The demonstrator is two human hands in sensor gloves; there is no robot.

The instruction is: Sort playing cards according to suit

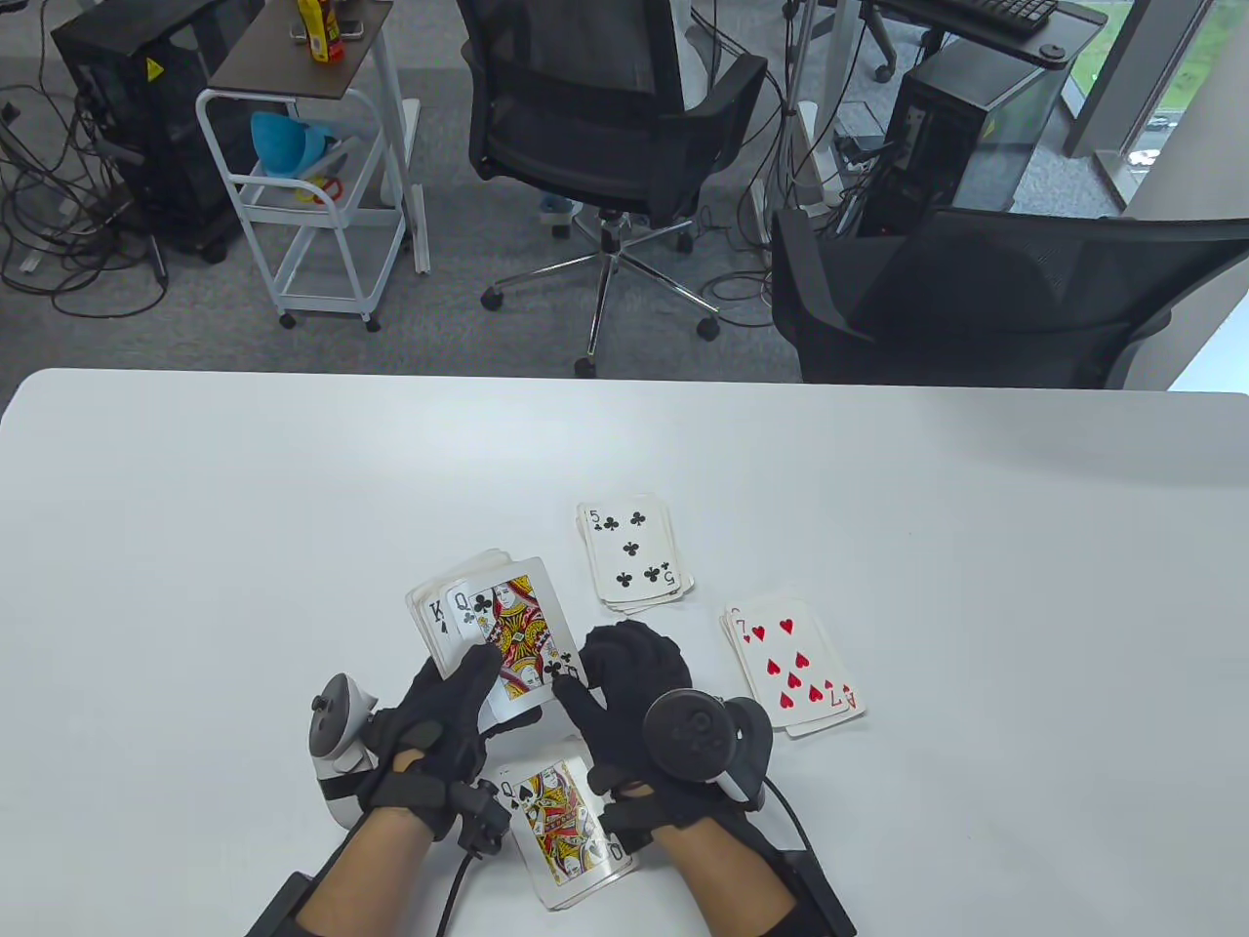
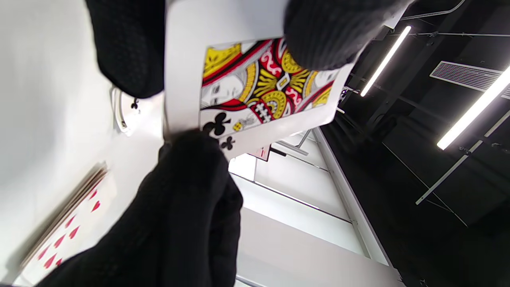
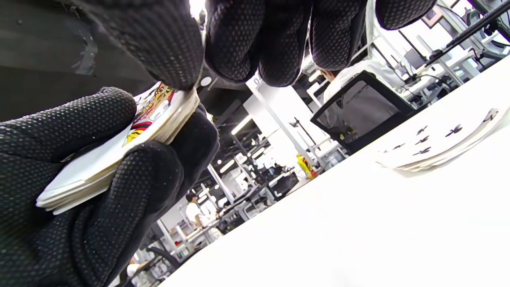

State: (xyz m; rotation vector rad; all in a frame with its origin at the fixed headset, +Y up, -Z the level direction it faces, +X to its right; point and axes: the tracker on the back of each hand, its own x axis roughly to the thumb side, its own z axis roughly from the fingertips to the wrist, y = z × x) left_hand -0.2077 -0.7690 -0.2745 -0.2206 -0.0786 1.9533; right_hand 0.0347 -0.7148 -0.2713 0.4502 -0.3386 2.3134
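My left hand (image 1: 459, 703) grips a face-up deck (image 1: 468, 605) just above the table, with its thumb lying across the top card. That card is the queen of clubs (image 1: 512, 634), slid a little to the right off a king. My right hand (image 1: 615, 673) pinches the queen's lower right corner. The left wrist view shows the queen of clubs (image 2: 255, 87) close up, with a gloved thumb over its corner. In the right wrist view the deck (image 3: 119, 159) sits in the left glove, under my right fingers (image 3: 255, 40).
Three face-up piles lie on the white table (image 1: 195, 547). A clubs pile (image 1: 634, 556) has a five on top and a hearts pile (image 1: 795, 673) has a seven. A queen of spades (image 1: 561, 820) lies between my wrists. Office chairs stand beyond the far edge.
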